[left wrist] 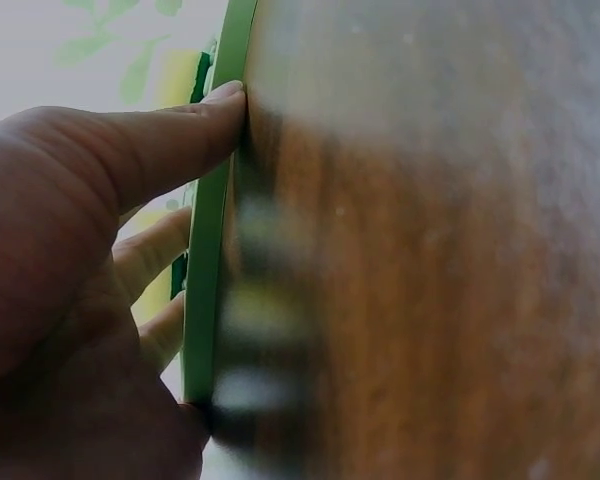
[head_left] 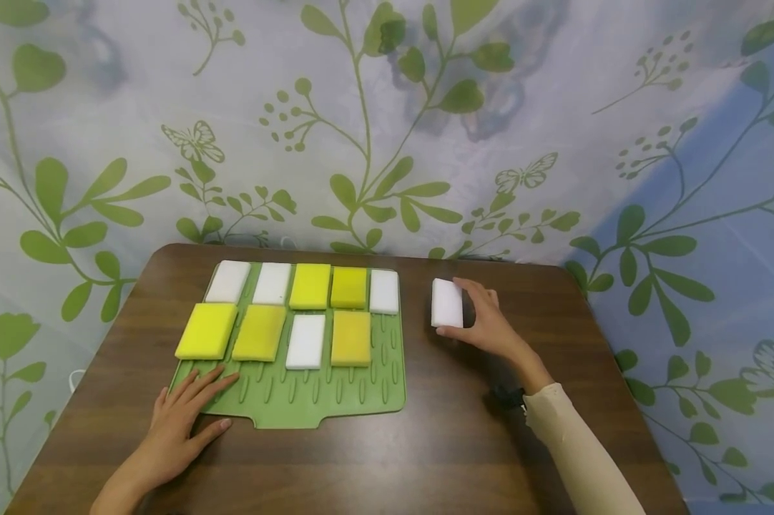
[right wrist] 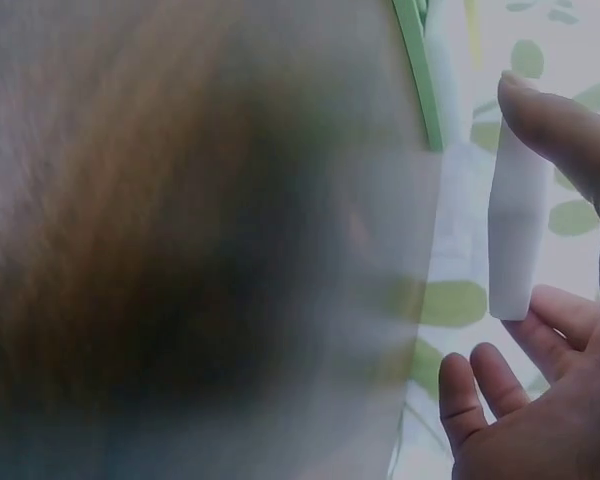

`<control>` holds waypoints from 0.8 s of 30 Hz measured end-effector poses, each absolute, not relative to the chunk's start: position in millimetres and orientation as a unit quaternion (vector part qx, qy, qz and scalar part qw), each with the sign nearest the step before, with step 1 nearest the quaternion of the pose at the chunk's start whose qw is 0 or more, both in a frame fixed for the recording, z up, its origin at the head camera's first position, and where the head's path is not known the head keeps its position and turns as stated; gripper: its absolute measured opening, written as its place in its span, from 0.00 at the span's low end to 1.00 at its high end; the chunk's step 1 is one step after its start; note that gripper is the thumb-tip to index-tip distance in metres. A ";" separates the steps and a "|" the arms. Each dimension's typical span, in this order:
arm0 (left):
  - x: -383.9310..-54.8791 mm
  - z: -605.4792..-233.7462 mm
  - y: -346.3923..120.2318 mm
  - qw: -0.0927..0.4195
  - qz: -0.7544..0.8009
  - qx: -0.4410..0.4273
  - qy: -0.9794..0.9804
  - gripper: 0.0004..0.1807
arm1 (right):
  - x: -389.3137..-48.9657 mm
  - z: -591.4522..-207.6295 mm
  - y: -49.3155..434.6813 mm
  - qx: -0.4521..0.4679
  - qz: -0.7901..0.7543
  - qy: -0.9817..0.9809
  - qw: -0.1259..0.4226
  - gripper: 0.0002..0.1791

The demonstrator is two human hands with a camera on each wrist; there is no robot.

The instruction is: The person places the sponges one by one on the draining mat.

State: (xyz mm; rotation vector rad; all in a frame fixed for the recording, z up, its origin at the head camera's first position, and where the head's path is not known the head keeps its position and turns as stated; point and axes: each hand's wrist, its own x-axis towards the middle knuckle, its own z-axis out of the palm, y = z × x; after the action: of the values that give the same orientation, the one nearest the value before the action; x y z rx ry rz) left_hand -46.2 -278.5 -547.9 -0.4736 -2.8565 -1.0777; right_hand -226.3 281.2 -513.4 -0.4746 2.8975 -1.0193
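My right hand (head_left: 490,325) pinches a white sponge block (head_left: 447,303) by its two ends, between thumb and fingers, to the right of the green ridged mat (head_left: 355,393). The right wrist view shows the block (right wrist: 517,220) edge-on, lifted off the table, with the other fingers (right wrist: 460,400) loosely bent below it. My left hand (head_left: 177,433) rests with spread, straight fingers on the mat's front left corner. In the left wrist view its thumb (left wrist: 195,130) lies at the mat's green edge (left wrist: 208,280).
Two rows of white and yellow sponge blocks lie on the mat, among them a yellow one (head_left: 207,331) at the left and a white one (head_left: 384,292) at the back right. The brown wooden table (head_left: 387,465) backs onto a leaf-patterned curtain (head_left: 400,129).
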 end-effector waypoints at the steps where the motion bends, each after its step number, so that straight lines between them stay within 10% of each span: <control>1: -45.5 -547.8 -278.6 0.024 -0.349 -0.152 -0.924 0.40 | -224.4 -514.1 279.2 -0.155 -0.328 0.932 0.019 0.62; 24: -45.3 -547.4 -278.7 0.013 -0.353 -0.150 -0.923 0.40 | -197.7 -521.8 235.6 -0.221 -0.324 0.919 0.033 0.60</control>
State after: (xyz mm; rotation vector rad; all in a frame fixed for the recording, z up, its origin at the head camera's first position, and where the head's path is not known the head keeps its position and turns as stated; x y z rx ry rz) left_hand -45.3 -278.7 -547.4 -0.4660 -2.8774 -1.1003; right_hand -197.7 235.6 -521.8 -0.6797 2.8285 -0.9957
